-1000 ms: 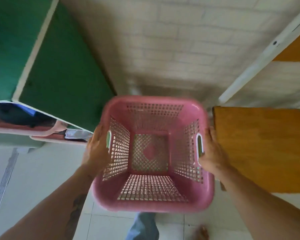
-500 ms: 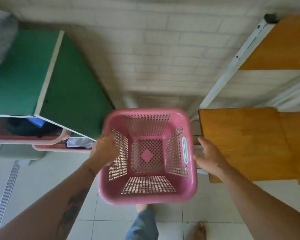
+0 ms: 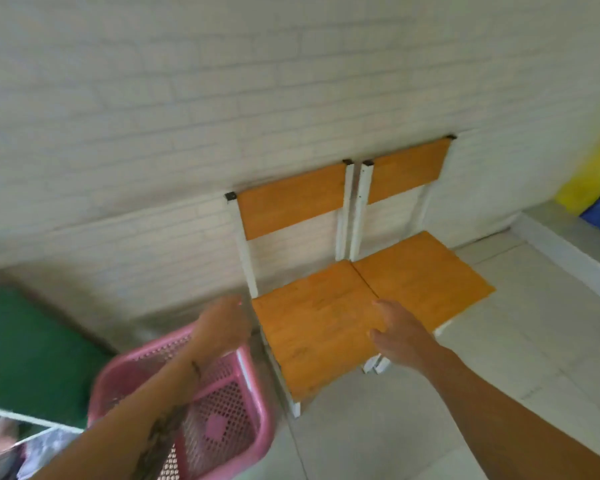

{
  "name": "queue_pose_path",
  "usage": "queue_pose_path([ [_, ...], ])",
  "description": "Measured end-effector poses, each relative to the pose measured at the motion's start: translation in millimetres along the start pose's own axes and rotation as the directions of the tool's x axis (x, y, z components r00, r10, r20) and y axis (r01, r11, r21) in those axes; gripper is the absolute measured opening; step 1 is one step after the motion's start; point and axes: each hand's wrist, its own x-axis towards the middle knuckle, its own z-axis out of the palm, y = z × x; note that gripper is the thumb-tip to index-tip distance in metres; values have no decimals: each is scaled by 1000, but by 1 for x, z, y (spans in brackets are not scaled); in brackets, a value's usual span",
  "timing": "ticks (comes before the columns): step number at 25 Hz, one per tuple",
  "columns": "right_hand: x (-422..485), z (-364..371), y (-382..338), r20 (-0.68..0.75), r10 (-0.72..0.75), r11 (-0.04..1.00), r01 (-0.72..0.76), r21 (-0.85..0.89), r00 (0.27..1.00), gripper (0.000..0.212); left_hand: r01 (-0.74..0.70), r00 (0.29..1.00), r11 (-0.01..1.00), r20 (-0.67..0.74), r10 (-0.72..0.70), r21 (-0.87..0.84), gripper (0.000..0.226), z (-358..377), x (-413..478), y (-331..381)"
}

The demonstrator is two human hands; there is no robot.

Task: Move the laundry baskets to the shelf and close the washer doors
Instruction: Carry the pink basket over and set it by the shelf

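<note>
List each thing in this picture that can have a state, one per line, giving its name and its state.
pink laundry basket: empty, upright, held by neither hand.
left hand: open, blurred, above the basket's far rim.
right hand: open, fingers spread, holding nothing, over the chair seats.
left chair: seat bare, back to the wall.
right chair: seat bare, set against the left chair.

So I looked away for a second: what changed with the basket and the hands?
Both hands let go: the pink basket now sits low beside the chairs, with the left hand and right hand open above. The view swung right. The basket is still empty.
</note>
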Motion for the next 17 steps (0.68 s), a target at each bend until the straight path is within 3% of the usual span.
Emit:
queue_pose_path([
  [4,-53,-93,102,-157,72,996,-64,55,985,67,-210,978,977,13,210,28,61,33,-13,159],
  [8,-114,-178,214,-323,171,985,-167,42,931,64,-422,904,906,81,419,34,59,84,-34,315],
  [13,-174,-252,336,-474,361,931,-338,136,803,69,-685,723,725,185,666,66,50,141,-57,482],
  [17,-203,-300,422,-542,486,866,-460,196,685,68,-794,595,608,244,766,28,50,193,-53,606],
])
